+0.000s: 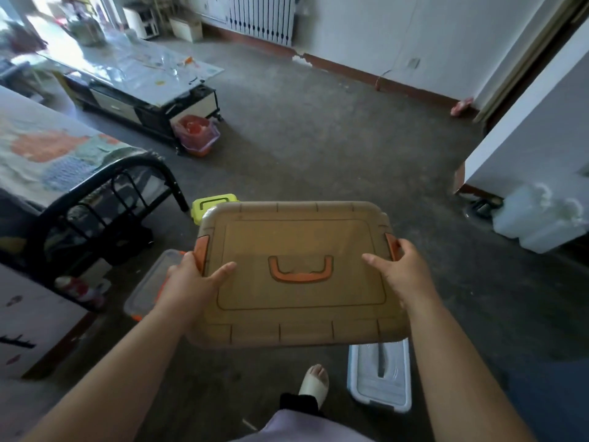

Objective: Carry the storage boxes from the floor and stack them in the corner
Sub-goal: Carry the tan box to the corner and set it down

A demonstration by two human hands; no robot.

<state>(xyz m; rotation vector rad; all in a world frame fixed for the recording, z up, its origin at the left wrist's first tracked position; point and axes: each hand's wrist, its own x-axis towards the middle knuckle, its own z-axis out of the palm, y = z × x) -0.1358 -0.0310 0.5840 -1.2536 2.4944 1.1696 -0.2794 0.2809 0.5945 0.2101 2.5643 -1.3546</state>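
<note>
Brown storage box [296, 272], orange latches and handle, gripped at both ends by my left hand [191, 279] and right hand [401, 269]; around it seemingly three others: lime box [215, 202], clear box [148, 288], white box [379, 374].

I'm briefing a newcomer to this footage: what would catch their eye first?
The brown storage box with orange latches fills the centre, gripped at its sides by the left hand and right hand. On the floor lie a lime-green box behind it, a clear box at left and a white box near the foot.
</note>
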